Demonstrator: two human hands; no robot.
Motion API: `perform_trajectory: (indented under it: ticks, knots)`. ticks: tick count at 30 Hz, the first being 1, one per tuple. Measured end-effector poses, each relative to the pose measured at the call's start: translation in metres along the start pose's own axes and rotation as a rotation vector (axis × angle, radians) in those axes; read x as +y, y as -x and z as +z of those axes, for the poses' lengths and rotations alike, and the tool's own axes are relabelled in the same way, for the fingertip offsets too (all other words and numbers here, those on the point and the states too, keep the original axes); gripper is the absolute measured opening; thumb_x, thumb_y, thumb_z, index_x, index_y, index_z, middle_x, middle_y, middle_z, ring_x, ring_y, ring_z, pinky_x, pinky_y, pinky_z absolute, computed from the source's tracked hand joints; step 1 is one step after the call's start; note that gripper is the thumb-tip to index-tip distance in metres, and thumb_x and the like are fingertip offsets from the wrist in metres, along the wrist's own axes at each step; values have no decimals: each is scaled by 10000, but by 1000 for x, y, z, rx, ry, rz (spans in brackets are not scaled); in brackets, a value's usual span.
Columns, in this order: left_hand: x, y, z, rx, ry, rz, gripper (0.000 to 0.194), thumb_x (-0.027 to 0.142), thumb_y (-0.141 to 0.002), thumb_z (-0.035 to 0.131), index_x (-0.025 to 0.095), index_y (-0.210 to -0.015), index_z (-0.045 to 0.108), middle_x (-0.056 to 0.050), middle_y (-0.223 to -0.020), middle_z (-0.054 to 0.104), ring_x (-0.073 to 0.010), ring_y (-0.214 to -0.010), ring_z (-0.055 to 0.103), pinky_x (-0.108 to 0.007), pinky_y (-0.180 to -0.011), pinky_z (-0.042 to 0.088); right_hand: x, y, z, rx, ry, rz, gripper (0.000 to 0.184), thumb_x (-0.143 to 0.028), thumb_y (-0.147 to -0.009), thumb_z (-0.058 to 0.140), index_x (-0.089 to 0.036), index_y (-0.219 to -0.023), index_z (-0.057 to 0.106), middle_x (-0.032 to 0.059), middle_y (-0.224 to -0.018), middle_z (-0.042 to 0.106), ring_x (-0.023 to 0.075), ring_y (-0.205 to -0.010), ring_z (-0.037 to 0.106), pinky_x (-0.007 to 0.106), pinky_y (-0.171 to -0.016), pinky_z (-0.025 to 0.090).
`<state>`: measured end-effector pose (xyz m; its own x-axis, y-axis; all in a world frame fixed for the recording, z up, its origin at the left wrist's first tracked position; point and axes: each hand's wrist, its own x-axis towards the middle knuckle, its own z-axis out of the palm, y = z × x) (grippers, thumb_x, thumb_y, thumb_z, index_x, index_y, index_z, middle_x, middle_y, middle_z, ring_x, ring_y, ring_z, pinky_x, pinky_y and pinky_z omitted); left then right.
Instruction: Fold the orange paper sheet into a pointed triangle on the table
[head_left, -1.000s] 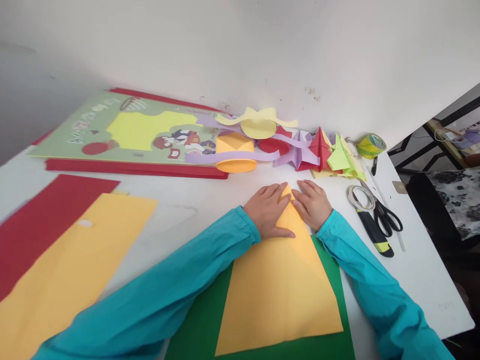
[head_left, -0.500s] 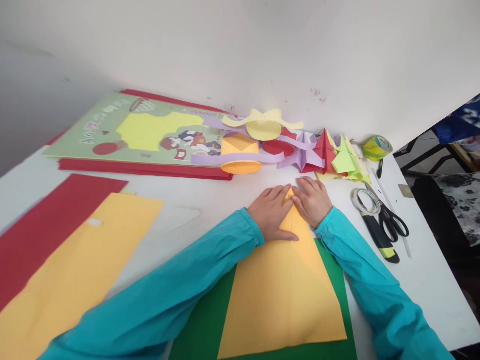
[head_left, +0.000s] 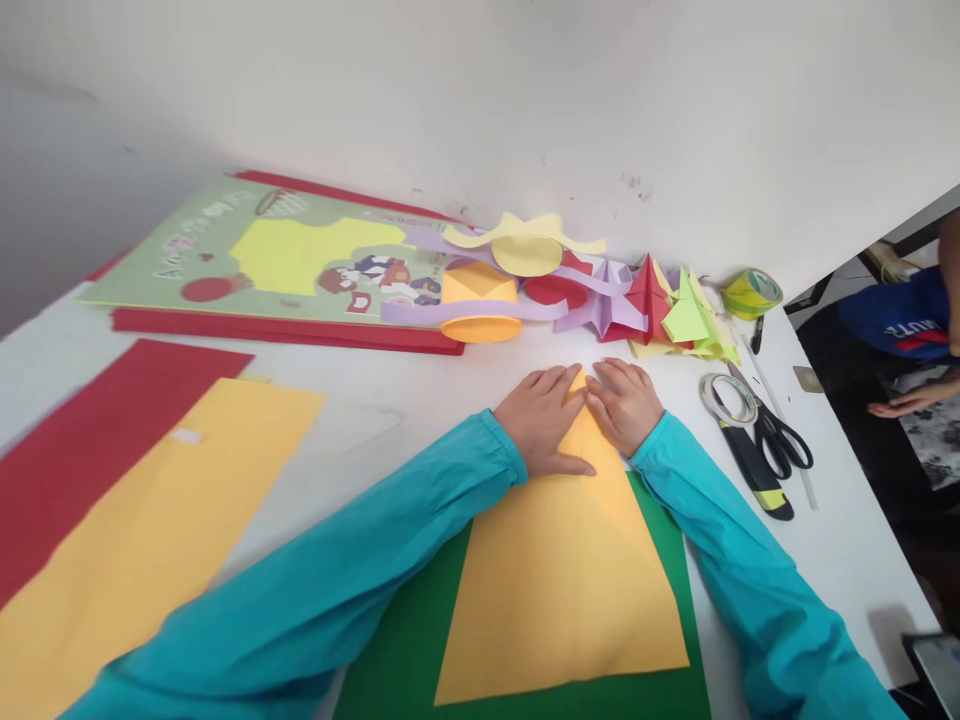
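An orange sheet of paper (head_left: 566,580), folded to a narrow point at its far end, lies on a green sheet (head_left: 397,625). My left hand (head_left: 541,425) grips the narrow end from the left, its fingers bent at the tip and its thumb stretched flat across the paper. On the other side my right hand (head_left: 624,405) is closed at the same tip, thumb and fingertips pressed to the fold. The two hands nearly meet there. What lies under the fingertips is hidden.
Scissors (head_left: 780,440), a tape roll (head_left: 727,398) and a box cutter (head_left: 756,470) lie to the right. Paper crafts (head_left: 604,300) and a green poster (head_left: 187,260) line the wall. Red (head_left: 135,400) and orange sheets (head_left: 150,550) lie left. Another person's hand (head_left: 919,393) shows beyond the table.
My hands and the folded paper have hardly moved. Another person's arm and hand have come into view at the right, and a dark-edged object shows at the lower right corner.
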<state>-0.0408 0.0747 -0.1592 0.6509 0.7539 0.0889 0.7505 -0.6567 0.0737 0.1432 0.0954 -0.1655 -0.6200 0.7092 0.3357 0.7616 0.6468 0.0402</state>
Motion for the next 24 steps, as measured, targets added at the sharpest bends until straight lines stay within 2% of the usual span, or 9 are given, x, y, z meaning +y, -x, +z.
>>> perform_trajectory:
  ticks: [12, 19, 24]
  knots:
    - [-1, 1, 2, 23, -10, 10, 1021, 835, -660, 456, 44, -1306, 465, -279, -1427, 355, -398, -1269, 374, -477, -1003, 305, -5, 18, -9, 20, 2, -21, 351, -299, -954, 371, -143, -1097, 650, 127, -1191, 620, 265, -1191, 470, 449, -986, 328]
    - [-4, 2, 7, 45, 46, 50, 963, 833, -670, 449, 96, -1287, 501, -145, -1449, 401, -389, -1257, 369, -471, -1013, 306, -7, 23, -11, -8, 9, -13, 324, -282, -947, 393, -149, -1116, 635, 126, -1189, 618, 262, -1202, 462, 451, -990, 327]
    - [-4, 1, 6, 31, 44, 42, 968, 831, -673, 448, 88, -1292, 495, -135, -1469, 374, -387, -1271, 355, -465, -1024, 297, -9, 28, -13, 20, 14, -27, 306, -278, -942, 408, -145, -1091, 640, 124, -1177, 625, 258, -1199, 467, 448, -994, 323]
